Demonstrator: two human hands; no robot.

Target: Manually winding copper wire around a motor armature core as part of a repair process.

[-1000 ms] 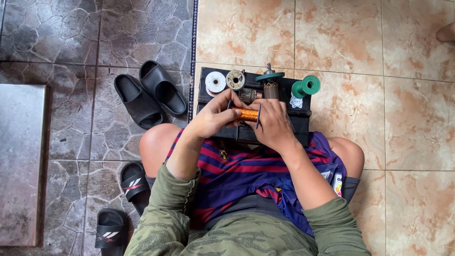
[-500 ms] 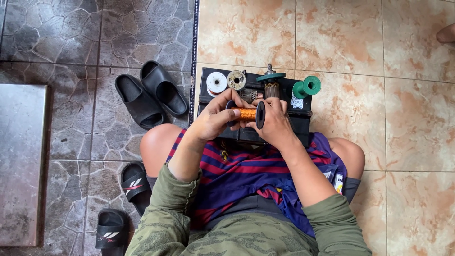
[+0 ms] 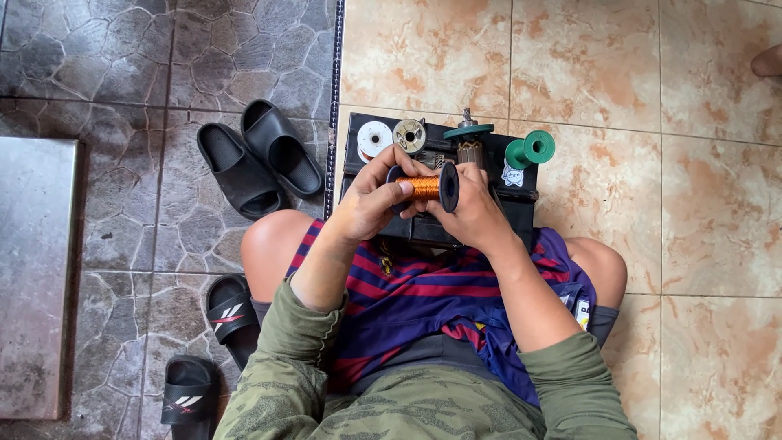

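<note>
Both hands hold a black spool wound with copper-coloured wire [image 3: 425, 188] above a black box [image 3: 521, 194] that rests on the floor in front of my lap. My left hand [image 3: 371, 200] grips the spool's left end, thumb lying across the wire. My right hand [image 3: 472, 213] cups the right flange from below. On the box's far edge stand a white spool [image 3: 375, 138], a metal bobbin [image 3: 410, 135], a brown rotor with a teal disc [image 3: 469, 140] and a green spool [image 3: 530, 150].
A pair of black slides [image 3: 257, 157] lies left of the box on dark stone tiles. Two black sandals [image 3: 212, 350] sit by my left knee. A grey slab [image 3: 32, 277] is at far left. Beige tiles spread to the right, and another person's toe [image 3: 767, 61] shows at the top right.
The copper spool has been lifted and turned so that its black flange faces right. My left thumb has slid onto the wire. The hands sit slightly higher over the box.
</note>
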